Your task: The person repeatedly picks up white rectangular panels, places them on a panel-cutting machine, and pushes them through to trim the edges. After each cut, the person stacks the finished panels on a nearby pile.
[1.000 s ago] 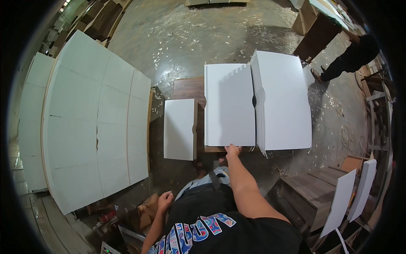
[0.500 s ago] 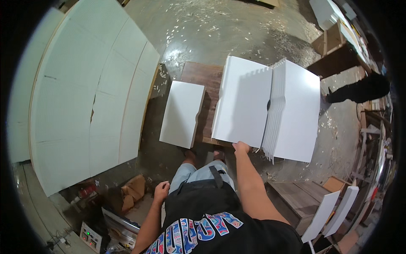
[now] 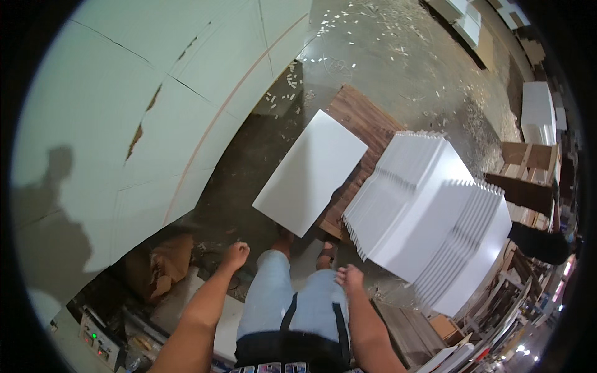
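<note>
My left hand (image 3: 236, 253) hangs beside my left thigh, its fingers curled in, and nothing shows in it. My right hand (image 3: 351, 278) is in front of my right thigh, fingers loosely bent and partly apart, holding nothing; it is close to the white panels but apart from them. Those stacked white panels (image 3: 407, 208) lie staggered in overlapping stepped rows on the right. Left of them, a separate white rectangular panel stack (image 3: 311, 171) sits partly over a brown wooden board (image 3: 364, 112) on the floor.
A tall pale-green stack of sheets (image 3: 205, 81) stands on the left. By my left arm are torn cardboard (image 3: 171, 261) and a control box with a green light (image 3: 96, 339). Wooden furniture pieces (image 3: 528, 171) and a dark-clothed person (image 3: 538, 242) are at the right.
My right hand has let go of the white panels' near edge and drawn back toward my thigh. My view has turned, so the stacks appear rotated and the green sheets loom larger.
</note>
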